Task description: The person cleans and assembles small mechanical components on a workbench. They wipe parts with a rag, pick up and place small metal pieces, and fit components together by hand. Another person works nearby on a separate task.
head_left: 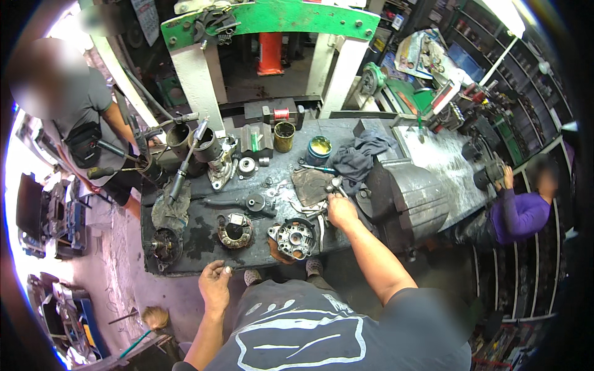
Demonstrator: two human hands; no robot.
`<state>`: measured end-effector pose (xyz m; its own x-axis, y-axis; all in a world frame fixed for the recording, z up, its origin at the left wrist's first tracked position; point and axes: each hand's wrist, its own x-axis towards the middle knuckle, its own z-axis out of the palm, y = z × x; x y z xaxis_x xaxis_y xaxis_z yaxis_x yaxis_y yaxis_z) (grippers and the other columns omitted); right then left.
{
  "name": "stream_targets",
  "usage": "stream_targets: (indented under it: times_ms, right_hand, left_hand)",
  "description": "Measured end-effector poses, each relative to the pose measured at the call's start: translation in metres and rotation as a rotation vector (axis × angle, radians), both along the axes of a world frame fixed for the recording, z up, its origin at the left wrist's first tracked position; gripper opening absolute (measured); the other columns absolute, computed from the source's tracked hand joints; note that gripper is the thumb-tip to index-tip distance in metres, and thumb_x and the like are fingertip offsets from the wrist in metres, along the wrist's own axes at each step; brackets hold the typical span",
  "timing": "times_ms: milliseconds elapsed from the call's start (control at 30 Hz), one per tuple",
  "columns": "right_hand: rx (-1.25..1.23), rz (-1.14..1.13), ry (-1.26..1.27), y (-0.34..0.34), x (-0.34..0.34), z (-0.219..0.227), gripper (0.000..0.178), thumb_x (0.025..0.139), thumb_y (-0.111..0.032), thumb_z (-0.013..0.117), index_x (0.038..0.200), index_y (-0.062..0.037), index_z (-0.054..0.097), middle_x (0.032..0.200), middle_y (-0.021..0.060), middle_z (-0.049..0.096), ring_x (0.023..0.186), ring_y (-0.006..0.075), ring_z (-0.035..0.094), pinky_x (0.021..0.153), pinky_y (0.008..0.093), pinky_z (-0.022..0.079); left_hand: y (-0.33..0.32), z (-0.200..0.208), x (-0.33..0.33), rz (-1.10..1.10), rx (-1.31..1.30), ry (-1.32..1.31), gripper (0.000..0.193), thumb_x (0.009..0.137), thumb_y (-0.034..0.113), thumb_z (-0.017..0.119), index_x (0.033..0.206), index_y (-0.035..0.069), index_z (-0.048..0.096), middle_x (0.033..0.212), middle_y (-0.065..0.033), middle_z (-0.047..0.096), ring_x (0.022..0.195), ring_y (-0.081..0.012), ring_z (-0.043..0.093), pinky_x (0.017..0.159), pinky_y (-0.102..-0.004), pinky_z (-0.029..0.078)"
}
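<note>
My right hand [341, 211] reaches over a group of metal hand tools [336, 185] on the workbench, its fingers curled down among them; what they grip is hidden. My left hand [215, 281] hovers off the bench's front edge, thumb and fingers drawn together, and anything in them is too small to name. Between the hands lies an open round alternator housing [296, 238] with its inner face up. To its left sits a ring-shaped stator with windings [236, 231]. Behind them rests an angle grinder [247, 203]. Pliers [321, 232] lie beside the housing.
A dark cloth [365, 154], a tin of yellowish grease [319, 148] and a brass-coloured can [284, 136] stand farther back. A large ribbed casing [413, 191] takes up the right side. A green-and-white press frame [272, 21] rises behind. People stand at left and right.
</note>
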<state>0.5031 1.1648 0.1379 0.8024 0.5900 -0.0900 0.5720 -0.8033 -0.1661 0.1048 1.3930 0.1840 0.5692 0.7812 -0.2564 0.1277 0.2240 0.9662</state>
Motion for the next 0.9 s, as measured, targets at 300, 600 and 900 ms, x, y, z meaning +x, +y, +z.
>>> stream_targets:
  times_ms: [300, 600, 900]
  right_hand:
    - [0.392, -0.144, 0.344, -0.028, 0.047, 0.023, 0.029, 0.106, -0.020, 0.059, 0.112, 0.0051, 0.072, 0.112, 0.0308, 0.076, 0.112, 0.0481, 0.072, 0.096, 0.0555, 0.056]
    - [1.630, -0.394, 1.558, -0.068, 0.045, 0.061, 0.022, 0.115, -0.027, 0.061, 0.107, -0.0070, 0.065, 0.082, -0.0002, 0.053, 0.075, 0.0176, 0.058, 0.076, 0.0397, 0.055]
    - [1.746, 0.153, 1.541, -0.078, -0.046, 0.141, 0.040, 0.090, -0.019, 0.076, 0.121, 0.0057, 0.069, 0.145, 0.0141, 0.064, 0.112, 0.0190, 0.057, 0.108, 0.0334, 0.045]
  left_hand:
    - [-0.083, 0.017, 0.050, 0.045, 0.045, 0.029, 0.026, 0.102, 0.000, 0.076, 0.126, -0.006, 0.068, 0.101, -0.0085, 0.078, 0.088, -0.0121, 0.071, 0.084, -0.0271, 0.058]
    - [-0.097, 0.030, 0.050, 0.052, 0.016, 0.175, 0.030, 0.105, 0.005, 0.073, 0.130, -0.009, 0.067, 0.101, -0.0108, 0.078, 0.089, -0.0149, 0.072, 0.083, -0.0288, 0.060]
    - [-0.061, 0.074, 0.095, -0.044, -0.215, -0.036, 0.034, 0.105, 0.016, 0.075, 0.130, -0.004, 0.062, 0.108, -0.0140, 0.072, 0.095, -0.0229, 0.075, 0.086, -0.0373, 0.066]
